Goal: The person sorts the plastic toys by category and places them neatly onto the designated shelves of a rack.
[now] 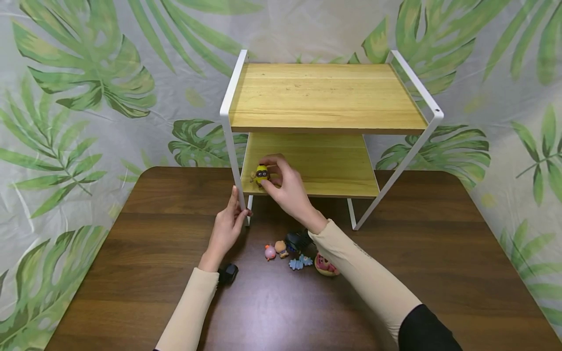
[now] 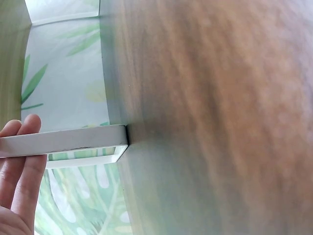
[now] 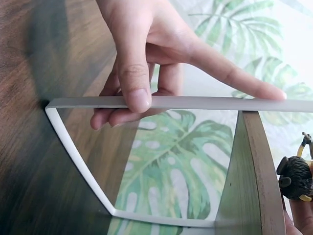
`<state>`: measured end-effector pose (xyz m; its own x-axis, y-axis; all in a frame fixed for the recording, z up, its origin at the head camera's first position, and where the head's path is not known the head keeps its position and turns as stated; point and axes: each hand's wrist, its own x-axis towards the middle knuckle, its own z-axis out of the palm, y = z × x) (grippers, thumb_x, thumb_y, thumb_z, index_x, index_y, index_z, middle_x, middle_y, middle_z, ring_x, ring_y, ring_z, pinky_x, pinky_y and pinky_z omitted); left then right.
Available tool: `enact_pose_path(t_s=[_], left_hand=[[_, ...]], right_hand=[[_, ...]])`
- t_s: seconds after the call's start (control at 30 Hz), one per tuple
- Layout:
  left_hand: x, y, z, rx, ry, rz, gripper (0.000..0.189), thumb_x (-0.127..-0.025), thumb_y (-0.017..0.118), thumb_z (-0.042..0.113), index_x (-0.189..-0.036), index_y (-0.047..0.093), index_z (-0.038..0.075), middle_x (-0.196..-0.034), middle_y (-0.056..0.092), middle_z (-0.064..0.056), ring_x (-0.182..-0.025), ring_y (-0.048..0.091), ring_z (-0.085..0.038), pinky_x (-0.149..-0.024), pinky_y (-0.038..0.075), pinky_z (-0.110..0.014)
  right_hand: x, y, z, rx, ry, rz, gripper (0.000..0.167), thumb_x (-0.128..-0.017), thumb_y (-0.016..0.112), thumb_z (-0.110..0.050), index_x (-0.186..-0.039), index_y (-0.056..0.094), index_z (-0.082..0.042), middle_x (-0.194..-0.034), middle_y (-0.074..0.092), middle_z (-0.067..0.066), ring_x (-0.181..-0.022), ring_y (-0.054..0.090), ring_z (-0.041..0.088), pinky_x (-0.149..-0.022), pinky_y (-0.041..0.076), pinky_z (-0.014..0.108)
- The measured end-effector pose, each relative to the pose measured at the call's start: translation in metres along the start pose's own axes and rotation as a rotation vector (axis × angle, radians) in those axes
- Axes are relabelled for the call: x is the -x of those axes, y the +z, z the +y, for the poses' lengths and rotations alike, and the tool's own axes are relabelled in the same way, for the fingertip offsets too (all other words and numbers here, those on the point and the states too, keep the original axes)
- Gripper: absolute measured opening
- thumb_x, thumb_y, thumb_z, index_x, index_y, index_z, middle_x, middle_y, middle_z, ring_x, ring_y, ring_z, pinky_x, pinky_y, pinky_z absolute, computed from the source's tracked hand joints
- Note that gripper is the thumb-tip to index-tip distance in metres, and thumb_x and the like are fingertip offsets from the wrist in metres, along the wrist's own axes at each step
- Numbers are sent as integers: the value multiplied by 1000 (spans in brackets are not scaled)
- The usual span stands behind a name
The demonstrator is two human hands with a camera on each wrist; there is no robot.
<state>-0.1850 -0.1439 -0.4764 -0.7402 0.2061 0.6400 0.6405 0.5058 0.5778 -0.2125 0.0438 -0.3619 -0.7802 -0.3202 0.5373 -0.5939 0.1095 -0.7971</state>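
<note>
Beige sleeves point(image 1: 186, 312) up front; hands apart, both busy at a two-board rack point(image 1: 325, 97).
Right hand point(image 1: 290, 190) pinches small yellow figurine point(image 1: 262, 172) at left front of lower shelf point(image 1: 329, 163); can't tell if it touches the board. Left hand point(image 1: 226, 229) grips white left front leg point(image 1: 233, 161), thumb and fingers on opposite sides. Pink toy point(image 1: 270, 252), tan toy point(image 1: 281, 247), light-blue toy point(image 1: 298, 263), round red-pink toy point(image 1: 326, 266) lie on dark wooden table point(image 1: 131, 273) in front of rack.

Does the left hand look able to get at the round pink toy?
Probably yes: bare tabletop lies between the left hand and the round pink toy, though that hand grips the white shelf leg.
</note>
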Motion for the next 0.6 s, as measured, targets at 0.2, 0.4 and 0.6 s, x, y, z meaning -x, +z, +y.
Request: enact_pose_path(t_s=[0.2, 0.4, 0.6], left_hand=[[1, 0, 1, 4, -6, -1, 106, -88, 61, -9, -150, -2, 48, -82, 65, -15, -71, 67, -29, -62, 55, -42], [1, 0, 1, -3, -4, 3, 106, -88, 61, -9, -150, -2, 48, -81, 65, -14, -70, 67, -28, -62, 55, -42], [1, 0, 0, -10, -7, 1, 105, -88, 61, -8, -150, -2, 49, -81, 65, -13, -70, 66, -26, -61, 55, -41]], right_hand=[[-2, 3, 2, 4, -10, 1, 36, -86, 61, 12, -119, 51, 4, -117, 57, 19, -102, 60, 27, -83, 53, 33], [-4, 5, 3, 31, -19, -6, 35, -86, 61, 11, -119, 51, 2, -116, 57, 17, -104, 60, 24, -85, 52, 29], [-6, 5, 4, 63, -21, -16, 34, -87, 61, 10, -118, 51, 2, -115, 58, 15, -104, 60, 24, -86, 51, 28]])
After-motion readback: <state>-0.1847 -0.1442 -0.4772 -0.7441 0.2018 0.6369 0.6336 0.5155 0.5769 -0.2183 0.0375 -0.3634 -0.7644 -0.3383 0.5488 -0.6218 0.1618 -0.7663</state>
